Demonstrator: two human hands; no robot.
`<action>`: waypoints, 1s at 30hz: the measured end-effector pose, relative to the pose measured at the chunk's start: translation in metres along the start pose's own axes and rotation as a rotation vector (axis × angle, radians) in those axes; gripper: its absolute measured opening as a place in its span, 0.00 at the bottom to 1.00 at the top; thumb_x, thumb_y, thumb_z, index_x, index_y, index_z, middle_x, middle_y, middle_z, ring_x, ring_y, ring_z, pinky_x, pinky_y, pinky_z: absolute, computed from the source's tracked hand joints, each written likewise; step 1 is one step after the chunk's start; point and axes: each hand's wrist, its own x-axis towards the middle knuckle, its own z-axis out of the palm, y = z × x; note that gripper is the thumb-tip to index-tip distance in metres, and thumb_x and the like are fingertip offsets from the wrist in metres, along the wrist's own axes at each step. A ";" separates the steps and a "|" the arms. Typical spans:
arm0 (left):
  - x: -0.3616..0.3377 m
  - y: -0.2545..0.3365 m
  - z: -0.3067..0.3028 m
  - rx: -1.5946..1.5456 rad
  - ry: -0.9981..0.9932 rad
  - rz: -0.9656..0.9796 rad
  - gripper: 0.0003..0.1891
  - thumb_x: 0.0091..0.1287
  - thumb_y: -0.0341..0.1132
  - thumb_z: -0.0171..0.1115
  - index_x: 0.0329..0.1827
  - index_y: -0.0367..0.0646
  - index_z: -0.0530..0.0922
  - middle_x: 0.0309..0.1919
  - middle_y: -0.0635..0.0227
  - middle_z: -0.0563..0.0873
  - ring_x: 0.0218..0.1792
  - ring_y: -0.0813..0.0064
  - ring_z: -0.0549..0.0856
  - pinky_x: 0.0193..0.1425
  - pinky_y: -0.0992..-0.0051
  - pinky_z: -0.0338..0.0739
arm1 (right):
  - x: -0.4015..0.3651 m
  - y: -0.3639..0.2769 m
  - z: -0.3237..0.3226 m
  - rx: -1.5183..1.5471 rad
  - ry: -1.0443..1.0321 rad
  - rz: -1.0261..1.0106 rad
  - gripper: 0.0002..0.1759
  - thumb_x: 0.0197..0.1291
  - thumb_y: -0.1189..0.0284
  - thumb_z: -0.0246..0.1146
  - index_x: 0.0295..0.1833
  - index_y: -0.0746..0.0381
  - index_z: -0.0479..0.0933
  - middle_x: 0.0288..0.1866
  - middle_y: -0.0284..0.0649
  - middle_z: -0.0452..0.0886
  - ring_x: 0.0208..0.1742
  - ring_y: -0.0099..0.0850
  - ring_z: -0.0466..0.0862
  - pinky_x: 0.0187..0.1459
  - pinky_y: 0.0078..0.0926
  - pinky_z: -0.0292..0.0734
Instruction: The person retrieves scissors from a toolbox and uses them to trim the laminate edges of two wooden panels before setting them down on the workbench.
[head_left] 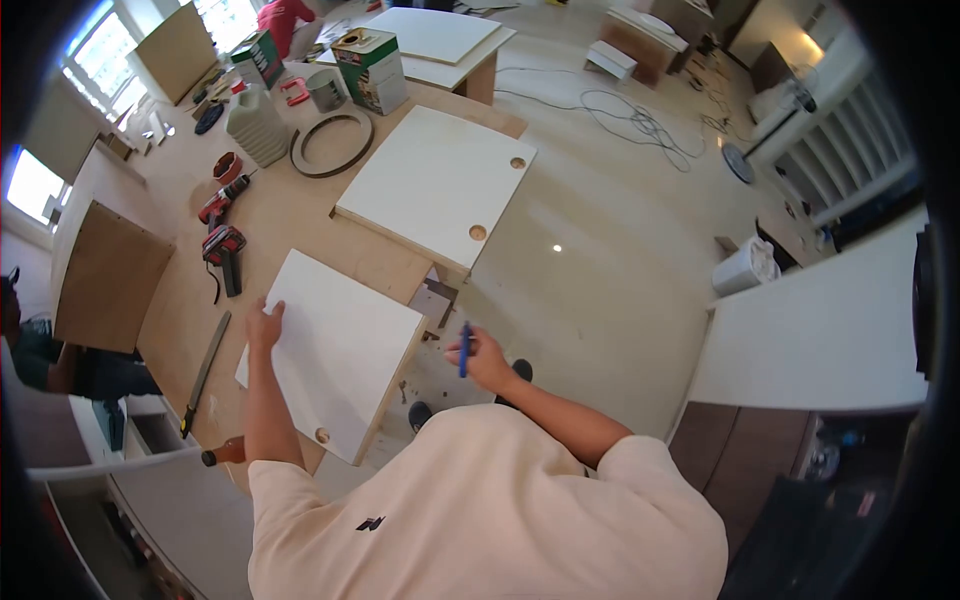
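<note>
Right hand (482, 358) grasps blue pen (464, 350), head view, just beside near white board (345, 345). Left hand (264, 325) touches board's left edge; cannot tell if clenched. Board lies on wooden table (295, 225).

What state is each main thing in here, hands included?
Near white panel: lying flat, one round hole showing
Far white panel: lying flat, two round holes showing
Left hand: at the near white panel's edge
Right hand: holding the blue pen
Edging roll: coiled, lying flat
Long hand tool: lying flat
Plastic jug: upright
</note>
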 end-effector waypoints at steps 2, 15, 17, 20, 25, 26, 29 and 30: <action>-0.011 0.024 0.037 -0.169 0.132 0.106 0.25 0.64 0.41 0.70 0.58 0.33 0.79 0.53 0.50 0.84 0.55 0.54 0.83 0.61 0.63 0.76 | 0.007 -0.007 -0.054 0.084 0.089 -0.008 0.31 0.58 0.73 0.72 0.63 0.69 0.65 0.44 0.44 0.84 0.39 0.27 0.85 0.40 0.25 0.81; -0.066 0.283 0.088 -0.677 -0.137 0.005 0.18 0.67 0.36 0.67 0.55 0.32 0.81 0.46 0.54 0.88 0.47 0.67 0.86 0.52 0.70 0.80 | 0.130 -0.117 -0.197 0.075 0.358 -0.072 0.30 0.60 0.74 0.70 0.62 0.69 0.64 0.39 0.41 0.82 0.36 0.31 0.85 0.40 0.27 0.80; -0.034 0.283 0.090 -0.670 -0.127 -0.026 0.17 0.68 0.35 0.66 0.53 0.31 0.82 0.43 0.57 0.88 0.46 0.70 0.86 0.52 0.72 0.80 | 0.169 -0.121 -0.199 0.123 0.375 -0.070 0.29 0.61 0.73 0.69 0.63 0.68 0.64 0.41 0.42 0.83 0.37 0.32 0.86 0.40 0.27 0.80; 0.009 0.285 0.100 -0.619 -0.071 -0.007 0.16 0.67 0.34 0.65 0.52 0.31 0.82 0.41 0.57 0.89 0.44 0.70 0.86 0.51 0.72 0.79 | 0.186 -0.118 -0.219 0.162 0.481 -0.021 0.28 0.62 0.74 0.69 0.62 0.67 0.64 0.43 0.43 0.83 0.40 0.33 0.86 0.40 0.28 0.80; 0.051 0.340 0.157 -0.656 0.084 0.136 0.15 0.66 0.36 0.66 0.51 0.35 0.82 0.47 0.54 0.87 0.47 0.62 0.87 0.51 0.67 0.81 | 0.209 -0.138 -0.244 0.053 0.403 0.126 0.31 0.58 0.75 0.71 0.64 0.61 0.63 0.48 0.42 0.84 0.43 0.36 0.86 0.43 0.31 0.79; 0.050 0.367 0.157 -0.735 0.087 0.160 0.14 0.66 0.34 0.67 0.51 0.36 0.82 0.46 0.55 0.87 0.46 0.63 0.87 0.49 0.67 0.81 | 0.211 -0.145 -0.247 0.038 0.436 0.140 0.30 0.59 0.75 0.70 0.63 0.61 0.65 0.48 0.42 0.83 0.43 0.36 0.86 0.43 0.31 0.79; 0.027 0.428 0.151 -0.940 -0.054 0.235 0.13 0.66 0.34 0.66 0.49 0.37 0.82 0.45 0.58 0.86 0.44 0.66 0.86 0.46 0.67 0.80 | 0.229 -0.122 -0.273 0.204 0.416 0.198 0.29 0.62 0.71 0.69 0.65 0.63 0.64 0.52 0.45 0.80 0.48 0.36 0.84 0.45 0.33 0.79; 0.014 0.441 0.147 -1.007 -0.099 0.281 0.13 0.66 0.34 0.66 0.49 0.37 0.82 0.44 0.58 0.86 0.44 0.66 0.86 0.46 0.67 0.80 | 0.235 -0.122 -0.274 0.204 0.406 0.248 0.28 0.64 0.70 0.68 0.65 0.63 0.65 0.53 0.45 0.80 0.49 0.36 0.84 0.46 0.33 0.78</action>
